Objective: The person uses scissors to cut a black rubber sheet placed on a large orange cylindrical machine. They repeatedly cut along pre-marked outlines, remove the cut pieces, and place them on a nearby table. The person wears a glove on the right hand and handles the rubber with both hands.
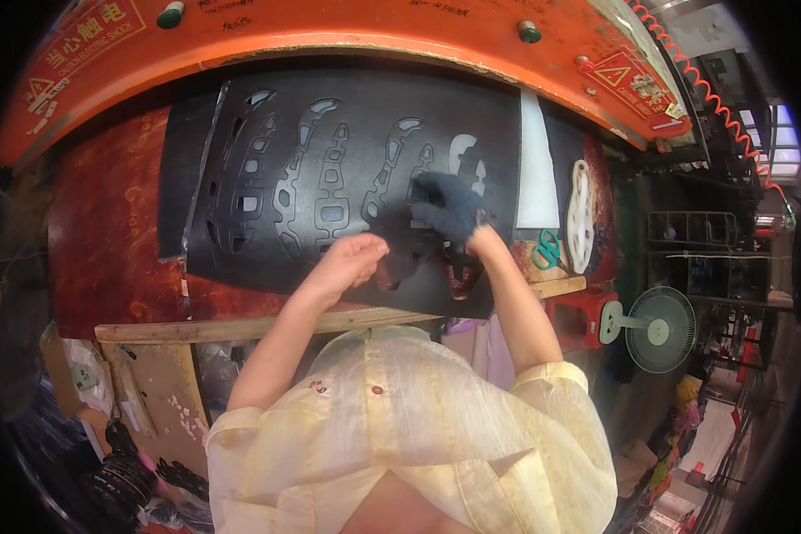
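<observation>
A large black sheet (347, 116) with several long cut-out shapes lies on a dark red work surface (107, 231) under an orange machine head (329, 36). My left hand (351, 262), bare, rests with curled fingers on the sheet's near edge and pinches a black cut piece (400, 267). My right hand (449, 206) wears a dark blue glove and presses down on the sheet by the rightmost cut-outs. I cannot tell whether a tool lies under the glove.
A white cut-out shape (580, 214) and green-handled scissors (547, 251) lie at the right of the surface. A wooden strip (240, 327) edges the bench front. A red stool (574, 320) and a floor fan (659, 327) stand to the right.
</observation>
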### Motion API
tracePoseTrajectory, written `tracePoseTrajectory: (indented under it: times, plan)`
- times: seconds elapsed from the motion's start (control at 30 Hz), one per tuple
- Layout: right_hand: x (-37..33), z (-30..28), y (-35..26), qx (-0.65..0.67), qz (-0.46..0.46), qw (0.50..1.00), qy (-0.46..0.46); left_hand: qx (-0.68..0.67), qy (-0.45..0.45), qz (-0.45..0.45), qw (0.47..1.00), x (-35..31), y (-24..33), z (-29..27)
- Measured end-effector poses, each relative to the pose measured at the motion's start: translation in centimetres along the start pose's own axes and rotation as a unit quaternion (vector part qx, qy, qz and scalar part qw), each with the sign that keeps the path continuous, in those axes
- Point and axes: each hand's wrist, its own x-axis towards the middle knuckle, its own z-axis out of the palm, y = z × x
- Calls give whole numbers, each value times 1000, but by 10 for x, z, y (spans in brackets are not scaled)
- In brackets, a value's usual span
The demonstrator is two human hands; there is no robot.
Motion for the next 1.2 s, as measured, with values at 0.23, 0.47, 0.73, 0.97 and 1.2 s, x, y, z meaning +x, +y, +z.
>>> tracePoseTrajectory:
  times: [0.23,0.47,0.73,0.97,1.2]
  plan:
    - [-56,19,-17,-43,-307,949,51,132,38,137,981,13,21,14]
    - [42,-30,20,41,-18,998,47,512,244,389,726,3,-30,5]
    - [132,-37,81,331,77,909,240,558,353,277,698,6,-47,11]
    - [82,-43,42,287,-53,950,111,536,324,351,696,12,-1,62]
    - [110,-9,77,391,38,897,204,635,436,158,618,93,13,70]
